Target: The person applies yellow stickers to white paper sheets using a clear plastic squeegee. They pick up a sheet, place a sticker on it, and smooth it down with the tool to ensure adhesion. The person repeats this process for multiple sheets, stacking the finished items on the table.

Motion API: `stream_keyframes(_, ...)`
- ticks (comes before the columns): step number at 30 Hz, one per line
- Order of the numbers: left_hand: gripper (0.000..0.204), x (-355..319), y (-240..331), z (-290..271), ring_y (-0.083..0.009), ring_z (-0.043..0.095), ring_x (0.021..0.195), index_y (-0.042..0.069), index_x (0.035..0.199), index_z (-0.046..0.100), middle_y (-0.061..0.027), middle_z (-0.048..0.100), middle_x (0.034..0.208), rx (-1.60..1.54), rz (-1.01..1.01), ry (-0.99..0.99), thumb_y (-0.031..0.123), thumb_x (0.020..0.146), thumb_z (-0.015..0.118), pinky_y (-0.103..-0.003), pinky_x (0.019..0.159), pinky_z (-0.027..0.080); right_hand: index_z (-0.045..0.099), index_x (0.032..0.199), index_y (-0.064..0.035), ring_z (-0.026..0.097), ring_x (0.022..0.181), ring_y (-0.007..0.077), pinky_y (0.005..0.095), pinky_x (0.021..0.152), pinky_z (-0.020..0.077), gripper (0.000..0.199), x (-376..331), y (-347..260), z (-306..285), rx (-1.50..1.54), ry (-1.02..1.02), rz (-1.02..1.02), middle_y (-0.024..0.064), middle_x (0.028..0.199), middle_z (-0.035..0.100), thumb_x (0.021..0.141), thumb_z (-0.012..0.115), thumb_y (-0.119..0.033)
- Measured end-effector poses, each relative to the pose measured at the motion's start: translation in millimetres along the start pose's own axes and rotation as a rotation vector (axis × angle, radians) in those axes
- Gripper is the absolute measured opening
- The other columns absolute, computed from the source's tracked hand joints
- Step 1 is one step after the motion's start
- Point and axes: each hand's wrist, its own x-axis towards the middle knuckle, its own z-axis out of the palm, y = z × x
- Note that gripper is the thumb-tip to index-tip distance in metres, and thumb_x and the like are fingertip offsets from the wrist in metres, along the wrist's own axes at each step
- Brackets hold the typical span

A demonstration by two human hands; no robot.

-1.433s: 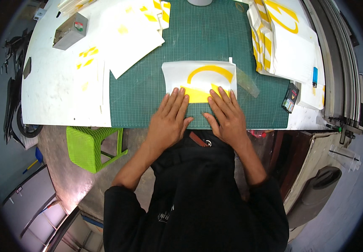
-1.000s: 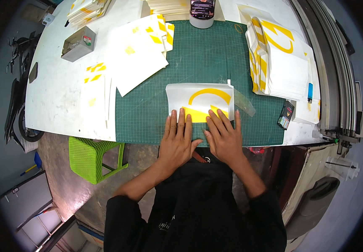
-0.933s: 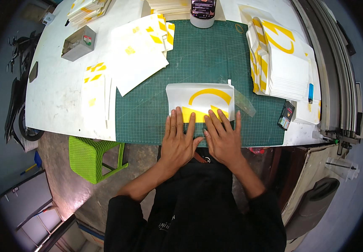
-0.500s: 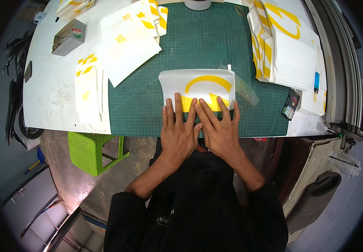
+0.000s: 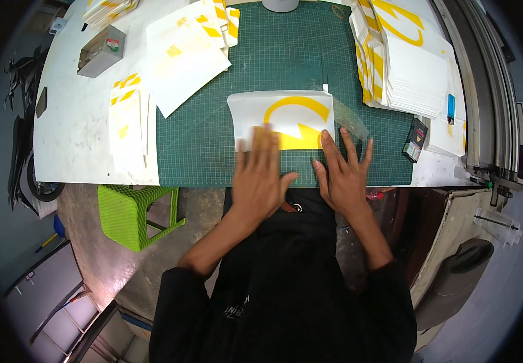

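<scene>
A white paper sheet [image 5: 246, 112] with a bold yellow curve and a yellow block printed on it lies on the green cutting mat [image 5: 198, 142] in front of me. Its far edge bows upward a little. My left hand [image 5: 256, 178], fingers stretched and fingertips smeared by motion, rests over the near left part of the sheet. At the near right corner my right hand [image 5: 346, 175] is spread, its index fingertip on the sheet and the other fingers over the mat. A clear plastic strip [image 5: 350, 119] lies just right of the sheet.
Stacked white-and-yellow printed sheets [image 5: 416, 85] stand at the right, near a small black box [image 5: 415, 140] and a blue lighter [image 5: 451, 107]. Loose sheets [image 5: 183, 72] and a grey open box [image 5: 101, 51] occupy the left. A green stool [image 5: 122, 218] stands below the table edge.
My right hand has slid right, away from my left, toward the sheet's near right corner. My left hand is moving over the left part of the sheet. The whole view has shifted slightly.
</scene>
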Motion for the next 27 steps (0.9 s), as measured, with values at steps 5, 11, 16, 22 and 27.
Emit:
stream_keyframes(5, 0.087, 7, 5, 17, -0.0425, 0.022, 0.158, -0.008, 0.158, 0.035, -0.0265, 0.027, 0.169, -0.096, 0.106, 0.013, 0.054, 0.101, 0.056, -0.058, 0.127, 0.019, 0.054, 0.149, -0.0061, 0.044, 0.147, 0.0343, 0.0723, 0.122, 0.0123, 0.055, 10, -6, -17, 0.016, 0.007, -0.003, 0.0079, 0.151, 0.059, 0.099, 0.067, -0.025)
stream_keyframes(11, 0.089, 8, 6, 14, -0.0427, 0.023, 0.158, -0.007, 0.158, 0.035, -0.0262, 0.028, 0.169, -0.087, 0.094, 0.003, 0.056, 0.1, 0.056, -0.058, 0.127, 0.02, 0.064, 0.139, -0.0106, 0.057, 0.13, 0.031, 0.0657, 0.121, 0.0224, 0.05, 107, -19, -29, 0.128, 0.21, -0.172, 0.0105, 0.136, 0.066, 0.091, 0.075, -0.022)
stream_keyframes(16, 0.088, 9, 6, 12, -0.0427, 0.024, 0.158, -0.007, 0.158, 0.036, -0.0263, 0.028, 0.168, -0.124, 0.088, 0.001, 0.055, 0.1, 0.057, -0.059, 0.127, 0.02, 0.074, 0.115, -0.0109, 0.066, 0.104, 0.0265, 0.0564, 0.114, 0.0314, 0.028, 155, -3, -21, 0.359, -0.069, -0.234, 0.0073, 0.101, 0.076, 0.088, 0.078, -0.017)
stream_keyframes(22, 0.086, 8, 8, 8, -0.0388, 0.024, 0.158, -0.006, 0.157, 0.037, -0.0235, 0.028, 0.169, -0.13, 0.079, -0.036, 0.054, 0.099, 0.058, -0.056, 0.127, 0.022, 0.075, 0.096, -0.0087, 0.063, 0.094, 0.0251, 0.0473, 0.098, 0.036, 0.012, 168, 19, 23, 0.423, -0.052, -0.108, 0.0055, 0.091, 0.075, 0.086, 0.078, -0.014)
stream_keyframes(27, 0.084, 11, 6, 5, -0.039, 0.024, 0.158, -0.007, 0.157, 0.038, -0.0236, 0.028, 0.169, -0.159, 0.07, -0.057, 0.05, 0.099, 0.061, -0.055, 0.127, 0.023, 0.071, 0.085, -0.0093, 0.059, 0.088, 0.0229, 0.0462, 0.092, 0.0353, 0.013, 162, 21, 39, 0.305, 0.181, -0.144, 0.0027, 0.084, 0.066, 0.084, 0.081, -0.018)
